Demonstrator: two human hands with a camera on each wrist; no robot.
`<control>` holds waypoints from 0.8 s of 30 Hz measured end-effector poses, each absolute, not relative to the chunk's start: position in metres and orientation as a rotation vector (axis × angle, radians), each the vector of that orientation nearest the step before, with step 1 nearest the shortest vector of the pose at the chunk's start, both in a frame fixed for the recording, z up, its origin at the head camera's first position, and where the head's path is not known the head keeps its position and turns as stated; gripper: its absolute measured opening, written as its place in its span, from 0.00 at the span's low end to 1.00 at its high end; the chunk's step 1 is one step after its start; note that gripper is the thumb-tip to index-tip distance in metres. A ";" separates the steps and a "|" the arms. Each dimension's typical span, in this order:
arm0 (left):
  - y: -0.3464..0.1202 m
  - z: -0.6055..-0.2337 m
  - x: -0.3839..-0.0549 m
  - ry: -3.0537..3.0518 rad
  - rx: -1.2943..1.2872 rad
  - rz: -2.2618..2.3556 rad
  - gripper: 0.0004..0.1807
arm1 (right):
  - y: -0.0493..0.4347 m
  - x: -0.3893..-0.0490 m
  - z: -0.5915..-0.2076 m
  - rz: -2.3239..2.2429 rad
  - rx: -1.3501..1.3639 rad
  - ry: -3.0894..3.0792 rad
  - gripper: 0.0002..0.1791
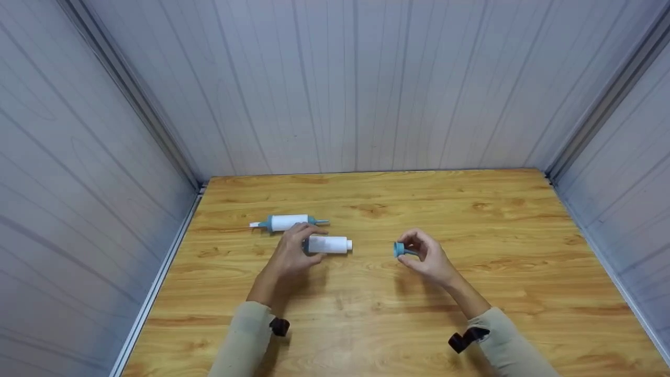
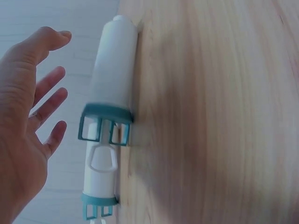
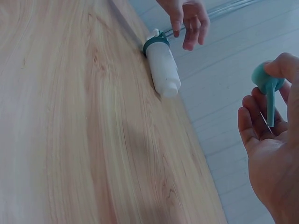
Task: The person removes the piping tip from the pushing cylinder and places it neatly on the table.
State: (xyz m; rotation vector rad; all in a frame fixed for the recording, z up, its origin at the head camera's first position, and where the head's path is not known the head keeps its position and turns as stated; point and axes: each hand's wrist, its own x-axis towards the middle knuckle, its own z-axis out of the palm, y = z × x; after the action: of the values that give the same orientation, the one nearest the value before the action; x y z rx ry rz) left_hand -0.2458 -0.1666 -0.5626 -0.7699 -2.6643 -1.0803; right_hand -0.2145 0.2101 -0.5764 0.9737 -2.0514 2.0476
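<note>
A large white syringe [image 1: 328, 244] with a teal collar and a white ring-ended plunger lies on its side, its white tip bare and facing right. My left hand [image 1: 293, 251] hovers at its collar end, thumb and fingers spread to either side. In the left wrist view a gap shows between that hand [image 2: 23, 116] and the barrel [image 2: 114, 65]. Off to the right, my right hand [image 1: 426, 259] pinches a teal nozzle [image 1: 399, 250] between thumb and fingers, its wide round end facing left. The nozzle's thin spout [image 3: 270, 105] extends across the palm side of the hand.
Just behind lies a second white syringe [image 1: 289, 222], with a teal nozzle on its right end and its plunger at the left. Everything lies on a wood-grain table [image 1: 497, 225]. Pale panel walls [image 1: 356, 89] enclose its back and sides.
</note>
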 end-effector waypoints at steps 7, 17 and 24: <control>-0.155 -0.557 -0.244 -2.554 -0.854 -1.208 0.27 | 0.204 -0.217 -0.576 2.033 0.938 -2.087 0.20; -0.135 -0.548 -0.239 -2.494 -0.884 -1.360 0.24 | 0.195 -0.224 -0.579 2.054 0.960 -2.062 0.19; -0.113 -0.545 -0.240 -2.489 -0.922 -1.420 0.22 | 0.189 -0.226 -0.577 2.070 0.894 -2.103 0.20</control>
State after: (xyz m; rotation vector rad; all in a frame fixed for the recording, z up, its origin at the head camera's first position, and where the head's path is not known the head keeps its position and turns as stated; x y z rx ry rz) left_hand -0.2401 -0.1131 -0.5451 -0.9217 -2.4890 -1.4201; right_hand -0.2265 0.1892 -0.5772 0.8941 -2.1028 2.0697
